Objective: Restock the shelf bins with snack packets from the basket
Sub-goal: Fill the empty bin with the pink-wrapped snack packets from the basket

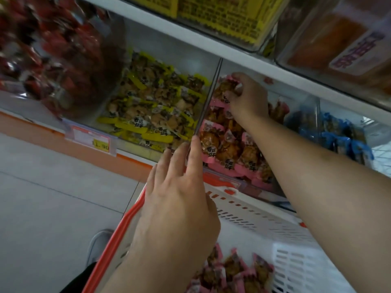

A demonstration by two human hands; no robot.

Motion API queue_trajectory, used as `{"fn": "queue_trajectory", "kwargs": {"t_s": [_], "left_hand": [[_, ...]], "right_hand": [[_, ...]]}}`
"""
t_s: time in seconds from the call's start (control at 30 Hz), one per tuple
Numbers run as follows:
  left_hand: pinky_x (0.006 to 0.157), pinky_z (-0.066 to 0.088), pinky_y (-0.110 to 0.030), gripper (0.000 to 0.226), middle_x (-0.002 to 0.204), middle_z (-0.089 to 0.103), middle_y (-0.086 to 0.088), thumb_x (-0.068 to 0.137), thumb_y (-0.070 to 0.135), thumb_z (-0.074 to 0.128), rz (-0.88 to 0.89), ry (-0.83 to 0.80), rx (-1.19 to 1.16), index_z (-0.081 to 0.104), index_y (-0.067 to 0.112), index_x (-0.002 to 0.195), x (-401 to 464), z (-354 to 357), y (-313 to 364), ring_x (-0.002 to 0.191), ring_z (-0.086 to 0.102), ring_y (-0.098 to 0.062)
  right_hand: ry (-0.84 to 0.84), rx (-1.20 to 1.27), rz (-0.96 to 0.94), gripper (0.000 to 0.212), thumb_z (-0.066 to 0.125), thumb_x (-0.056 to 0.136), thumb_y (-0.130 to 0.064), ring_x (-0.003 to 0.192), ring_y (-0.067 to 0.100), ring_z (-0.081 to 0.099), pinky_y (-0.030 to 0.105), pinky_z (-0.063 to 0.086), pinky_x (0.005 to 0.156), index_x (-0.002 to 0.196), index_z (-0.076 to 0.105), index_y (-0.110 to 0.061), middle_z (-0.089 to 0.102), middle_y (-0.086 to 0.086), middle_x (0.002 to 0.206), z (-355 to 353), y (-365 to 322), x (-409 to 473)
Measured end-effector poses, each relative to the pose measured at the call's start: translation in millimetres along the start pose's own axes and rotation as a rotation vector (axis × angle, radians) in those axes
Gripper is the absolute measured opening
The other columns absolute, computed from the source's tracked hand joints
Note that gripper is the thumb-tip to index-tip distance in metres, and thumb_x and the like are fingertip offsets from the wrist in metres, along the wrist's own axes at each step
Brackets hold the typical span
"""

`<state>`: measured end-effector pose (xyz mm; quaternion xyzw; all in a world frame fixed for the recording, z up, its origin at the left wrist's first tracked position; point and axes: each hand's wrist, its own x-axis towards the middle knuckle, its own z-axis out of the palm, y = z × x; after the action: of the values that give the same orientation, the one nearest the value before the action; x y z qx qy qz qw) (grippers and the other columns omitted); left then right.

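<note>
a pink snack packet [225,86] sits pinched in the curled fingers of the right hand [246,96], deep at the back of the pink bin [232,144], likely to fill behind the front rows. nearer than that grip, the left hand [179,187] rests straight-fingered on the clear divider [208,100], probably steadying it. below both, more pink packets [232,273] wait in the basket [264,216].
</note>
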<state>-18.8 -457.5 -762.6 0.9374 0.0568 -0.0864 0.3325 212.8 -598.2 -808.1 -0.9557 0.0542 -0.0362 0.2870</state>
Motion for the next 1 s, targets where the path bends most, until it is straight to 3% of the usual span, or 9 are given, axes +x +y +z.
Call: {"fn": "queue_trajectory", "kwargs": {"t_s": [0.17, 0.33, 0.47, 0.57, 0.7, 0.77, 0.83, 0.9, 1.0], "left_hand": [[0.130, 0.000, -0.038, 0.102, 0.168, -0.011, 0.019, 0.099, 0.036, 0.055, 0.022, 0.003, 0.033, -0.031, 0.039, 0.154, -1, 1, -1, 0.156, -0.014, -0.010], [0.129, 0.015, -0.040, 0.096, 0.167, 0.006, 0.018, 0.098, 0.024, 0.057, 0.041, -0.016, 0.008, -0.014, 0.040, 0.161, 0, -7, -1, 0.156, 0.003, -0.011], [0.107, 0.038, -0.029, 0.077, 0.157, 0.036, 0.011, 0.097, 0.010, 0.057, -0.014, 0.037, -0.031, 0.023, 0.035, 0.161, -1, -24, -1, 0.143, 0.038, -0.017], [0.090, 0.038, -0.025, 0.060, 0.147, 0.048, 0.004, 0.096, 0.014, 0.058, -0.075, 0.082, 0.010, 0.043, 0.028, 0.152, -5, -38, -12, 0.131, 0.050, -0.022], [0.089, 0.042, -0.033, 0.054, 0.142, 0.052, -0.006, 0.096, 0.020, 0.059, -0.165, 0.059, 0.059, 0.046, 0.020, 0.148, -18, -50, -35, 0.124, 0.055, -0.029], [0.081, 0.045, -0.034, 0.044, 0.129, 0.060, -0.006, 0.097, 0.020, 0.059, -0.235, -0.067, 0.090, 0.046, 0.018, 0.140, -25, -49, -49, 0.101, 0.058, -0.024], [0.073, 0.055, -0.037, 0.030, 0.111, 0.064, -0.003, 0.096, 0.016, 0.057, -0.284, -0.231, 0.169, 0.049, 0.019, 0.125, -33, -45, -63, 0.086, 0.061, -0.019], [0.067, 0.062, -0.040, 0.024, 0.098, 0.063, -0.005, 0.095, 0.009, 0.057, -0.280, -0.317, 0.249, 0.051, 0.018, 0.116, -37, -43, -70, 0.077, 0.066, -0.021], [0.068, 0.063, -0.041, 0.025, 0.093, 0.064, -0.005, 0.094, 0.006, 0.059, -0.253, -0.340, 0.268, 0.052, 0.017, 0.115, -37, -47, -71, 0.076, 0.067, -0.023]], "right_hand": [[0.050, -0.117, -0.098, 0.048, 0.065, 0.104, -0.031, 0.143, 0.031, 0.041, 0.039, 0.033, 0.119, 0.150, 0.055, -0.023, 0.053, 0.009, 0.144, 0, 8, -4], [0.077, -0.059, -0.164, 0.043, 0.060, 0.106, -0.031, 0.137, 0.032, 0.049, 0.048, 0.037, 0.120, 0.148, 0.057, -0.022, 0.053, 0.010, 0.142, -7, 9, -14], [0.120, -0.027, -0.273, 0.031, 0.056, 0.104, -0.030, 0.115, 0.023, 0.061, 0.038, 0.053, 0.099, 0.133, 0.062, -0.026, 0.058, 0.005, 0.126, -32, 9, -62], [0.094, 0.075, -0.345, 0.018, 0.059, 0.101, -0.017, 0.097, 0.011, 0.059, 0.022, 0.049, 0.085, 0.118, 0.063, -0.017, 0.059, -0.001, 0.112, -61, 4, -140], [-0.255, 0.144, -0.299, 0.015, 0.059, 0.100, -0.007, 0.091, 0.004, 0.057, 0.014, 0.044, 0.073, 0.105, 0.059, -0.020, 0.058, -0.007, 0.100, -63, 11, -253], [-0.507, 0.028, -0.171, 0.019, 0.057, 0.100, -0.012, 0.101, 0.007, 0.059, 0.017, 0.049, 0.085, 0.109, 0.058, -0.028, 0.060, -0.010, 0.108, -33, 23, -289], [-0.698, -0.118, -0.122, 0.028, 0.055, 0.103, -0.021, 0.116, 0.014, 0.059, 0.033, 0.051, 0.105, 0.129, 0.057, -0.029, 0.059, -0.007, 0.123, 7, 36, -312], [-0.847, -0.200, -0.064, 0.051, 0.054, 0.105, -0.033, 0.139, 0.022, 0.046, 0.042, 0.037, 0.122, 0.153, 0.042, -0.027, 0.048, -0.001, 0.150, 42, 41, -326], [-0.847, -0.282, -0.013, 0.072, 0.065, 0.098, -0.038, 0.148, 0.032, 0.036, 0.048, 0.031, 0.126, 0.160, 0.032, -0.019, 0.036, 0.009, 0.162, 82, 47, -339]]}}
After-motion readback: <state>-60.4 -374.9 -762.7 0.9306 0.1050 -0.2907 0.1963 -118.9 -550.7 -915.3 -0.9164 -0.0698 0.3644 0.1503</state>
